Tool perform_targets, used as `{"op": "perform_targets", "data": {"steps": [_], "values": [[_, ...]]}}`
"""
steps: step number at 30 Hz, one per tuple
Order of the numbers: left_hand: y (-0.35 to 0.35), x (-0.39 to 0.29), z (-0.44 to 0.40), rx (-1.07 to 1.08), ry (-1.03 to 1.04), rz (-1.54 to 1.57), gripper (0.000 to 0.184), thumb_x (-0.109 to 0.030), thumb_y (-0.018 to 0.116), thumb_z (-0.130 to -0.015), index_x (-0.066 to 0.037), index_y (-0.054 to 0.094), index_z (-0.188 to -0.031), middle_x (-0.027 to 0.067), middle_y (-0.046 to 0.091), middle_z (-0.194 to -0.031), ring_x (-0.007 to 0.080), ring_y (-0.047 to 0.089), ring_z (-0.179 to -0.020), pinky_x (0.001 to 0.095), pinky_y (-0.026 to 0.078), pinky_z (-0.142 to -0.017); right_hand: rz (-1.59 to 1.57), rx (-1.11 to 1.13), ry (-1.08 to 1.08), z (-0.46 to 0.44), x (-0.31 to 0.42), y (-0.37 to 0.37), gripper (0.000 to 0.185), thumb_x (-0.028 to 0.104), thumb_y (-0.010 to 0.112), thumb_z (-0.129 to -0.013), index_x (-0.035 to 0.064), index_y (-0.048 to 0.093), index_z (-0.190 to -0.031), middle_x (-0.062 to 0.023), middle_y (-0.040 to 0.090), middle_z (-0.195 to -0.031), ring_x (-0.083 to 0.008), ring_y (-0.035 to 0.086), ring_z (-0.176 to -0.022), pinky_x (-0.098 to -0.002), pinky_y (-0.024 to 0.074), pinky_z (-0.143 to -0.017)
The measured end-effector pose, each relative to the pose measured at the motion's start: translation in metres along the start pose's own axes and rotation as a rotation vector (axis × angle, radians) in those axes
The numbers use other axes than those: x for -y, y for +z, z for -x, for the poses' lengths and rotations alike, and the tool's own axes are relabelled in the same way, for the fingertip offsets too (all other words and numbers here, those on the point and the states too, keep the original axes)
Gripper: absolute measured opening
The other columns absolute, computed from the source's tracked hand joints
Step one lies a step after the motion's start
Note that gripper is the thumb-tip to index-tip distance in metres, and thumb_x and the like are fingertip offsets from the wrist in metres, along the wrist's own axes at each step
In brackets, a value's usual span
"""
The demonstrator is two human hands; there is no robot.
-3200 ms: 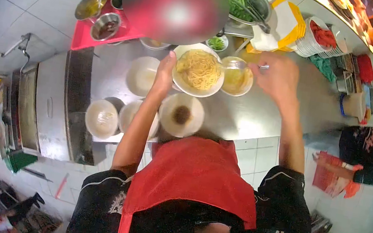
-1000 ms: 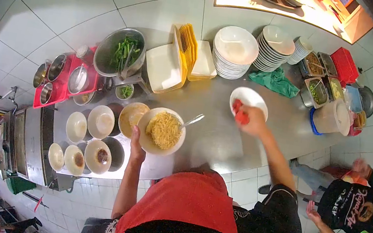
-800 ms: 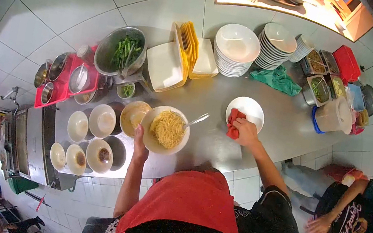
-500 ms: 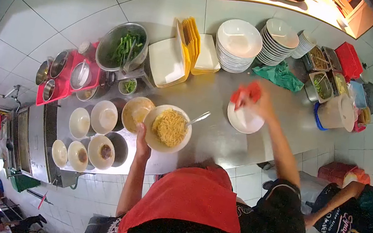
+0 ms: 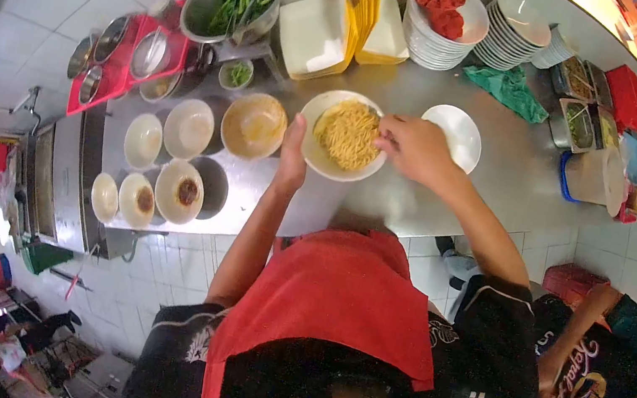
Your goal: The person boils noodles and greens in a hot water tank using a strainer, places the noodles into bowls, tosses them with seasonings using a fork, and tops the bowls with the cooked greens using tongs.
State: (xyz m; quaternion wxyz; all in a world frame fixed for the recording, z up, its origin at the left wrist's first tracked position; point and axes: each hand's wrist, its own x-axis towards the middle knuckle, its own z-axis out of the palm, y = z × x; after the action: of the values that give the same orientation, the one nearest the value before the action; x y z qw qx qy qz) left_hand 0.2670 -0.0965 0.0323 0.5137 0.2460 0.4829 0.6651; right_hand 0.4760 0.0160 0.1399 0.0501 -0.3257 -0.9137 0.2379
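My left hand [image 5: 293, 156] grips the left rim of a white bowl, its thumb along the side. Yellow noodles [image 5: 348, 134] fill the bowl [image 5: 309, 146]. At the bowl's right rim, my right hand [image 5: 412, 149] is closed in a pinch on the utensil, whose handle is mostly hidden by the fingers. Just right of that hand a white plate [image 5: 467, 131] rests on the steel counter. To the left of the noodles stands a bowl with brownish residue [image 5: 254, 126]. A red cloth [image 5: 441, 3] lies on top of the stacked white bowls [image 5: 438, 50].
Several bowls [image 5: 188, 129] stand at left, two with dark sauce. Behind are a red tray [image 5: 125, 80], a metal bowl of greens [image 5: 234, 3], yellow-edged plates [image 5: 313, 36], a green cloth [image 5: 510, 90] and food containers [image 5: 579, 121]. A co-worker [image 5: 582, 373] is at lower right.
The red cloth has gone from my right hand onto the stacked bowls. My right hand has moved left to the utensil in the noodle bowl. The view has shifted.
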Motion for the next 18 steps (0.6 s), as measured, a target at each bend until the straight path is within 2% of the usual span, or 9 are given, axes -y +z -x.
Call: {"op": "perform_targets", "data": {"steps": [2, 3, 6, 7, 9, 12, 14, 15, 18], "values": [[0.002, 0.004, -0.005, 0.014, -0.039, 0.006, 0.061, -0.049, 0.037, -0.098, 0.002, 0.044, -0.133, 0.0136, 0.05, -0.133, 0.0226, 0.048, -0.122, 0.0358, 0.034, -0.106, 0.125, -0.062, -0.078, 0.01, -0.005, -0.018, 0.023, 0.028, 0.068, -0.078, 0.0061, 0.064, -0.083, -0.0115, 0.062, -0.085, -0.0329, 0.061, -0.075, -0.0441, 0.0481, -0.066], [0.002, 0.007, -0.009, 0.015, -0.066, 0.035, 0.062, -0.05, 0.038, -0.098, 0.002, 0.045, -0.133, 0.0137, 0.05, -0.132, 0.0228, 0.049, -0.122, 0.0358, 0.035, -0.105, 0.15, -0.109, -0.006, 0.012, -0.002, -0.031, 0.018, 0.021, 0.068, -0.075, 0.0051, 0.063, -0.068, -0.0095, 0.062, -0.08, -0.0318, 0.06, -0.073, -0.0441, 0.0476, -0.065], [0.013, 0.021, -0.019, -0.02, -0.12, 0.064, 0.064, -0.05, 0.039, -0.098, 0.005, 0.047, -0.13, 0.0151, 0.052, -0.128, 0.0218, 0.048, -0.119, 0.0347, 0.035, -0.104, 0.328, -0.104, 0.08, 0.013, -0.016, -0.034, 0.011, 0.02, 0.067, -0.076, 0.0095, 0.067, -0.073, -0.0124, 0.065, -0.079, -0.0346, 0.062, -0.071, -0.0462, 0.0498, -0.067], [0.02, 0.028, -0.018, -0.04, -0.135, 0.065, 0.065, -0.05, 0.04, -0.098, 0.006, 0.047, -0.129, 0.0158, 0.053, -0.126, 0.0212, 0.048, -0.119, 0.0341, 0.035, -0.103, 0.266, -0.086, 0.023, 0.011, -0.019, -0.028, 0.01, 0.018, 0.067, -0.074, 0.0089, 0.067, -0.072, -0.0129, 0.065, -0.077, -0.0346, 0.062, -0.07, -0.0463, 0.0499, -0.067], [0.031, 0.034, -0.015, -0.012, -0.196, 0.005, 0.066, -0.053, 0.039, -0.097, 0.003, 0.046, -0.131, 0.0155, 0.052, -0.13, 0.0234, 0.049, -0.12, 0.0357, 0.037, -0.103, 0.136, -0.048, -0.088, 0.009, -0.021, -0.012, 0.007, 0.014, 0.066, -0.072, 0.0075, 0.067, -0.072, -0.0141, 0.065, -0.074, -0.0347, 0.062, -0.069, -0.0464, 0.0501, -0.067], [0.03, 0.031, -0.022, 0.002, -0.202, 0.027, 0.071, -0.056, 0.042, -0.095, 0.005, 0.046, -0.131, 0.0169, 0.052, -0.13, 0.0246, 0.05, -0.119, 0.036, 0.037, -0.103, 0.001, -0.112, -0.082, 0.028, -0.007, -0.06, 0.006, 0.01, 0.065, -0.067, 0.0049, 0.066, -0.069, -0.0157, 0.063, -0.073, -0.0348, 0.062, -0.071, -0.0466, 0.0499, -0.067], [0.016, 0.029, -0.022, 0.008, -0.205, 0.067, 0.074, -0.057, 0.045, -0.093, 0.008, 0.047, -0.129, 0.0186, 0.052, -0.128, 0.0246, 0.049, -0.118, 0.0354, 0.037, -0.102, 0.187, -0.143, -0.036, 0.038, 0.003, -0.082, 0.006, 0.01, 0.065, -0.066, 0.0048, 0.066, -0.069, -0.0151, 0.062, -0.072, -0.0344, 0.062, -0.073, -0.0456, 0.0501, -0.067], [0.011, 0.027, -0.027, 0.013, -0.2, -0.006, 0.078, -0.058, 0.045, -0.093, 0.009, 0.042, -0.133, 0.0203, 0.049, -0.132, 0.0268, 0.047, -0.122, 0.0354, 0.034, -0.104, 0.285, -0.166, -0.012, 0.039, 0.004, -0.088, 0.006, 0.009, 0.065, -0.065, 0.0047, 0.066, -0.069, -0.0148, 0.062, -0.071, -0.0342, 0.063, -0.073, -0.045, 0.0502, -0.067], [0.02, 0.036, -0.028, 0.031, -0.209, -0.11, 0.082, -0.058, 0.045, -0.092, 0.01, 0.037, -0.136, 0.021, 0.044, -0.137, 0.0284, 0.042, -0.126, 0.0355, 0.031, -0.107, 0.423, -0.109, -0.03, 0.028, -0.012, -0.052, 0.006, 0.012, 0.066, -0.065, 0.007, 0.067, -0.068, -0.0122, 0.062, -0.071, -0.0325, 0.062, -0.073, -0.044, 0.0493, -0.065]]}}
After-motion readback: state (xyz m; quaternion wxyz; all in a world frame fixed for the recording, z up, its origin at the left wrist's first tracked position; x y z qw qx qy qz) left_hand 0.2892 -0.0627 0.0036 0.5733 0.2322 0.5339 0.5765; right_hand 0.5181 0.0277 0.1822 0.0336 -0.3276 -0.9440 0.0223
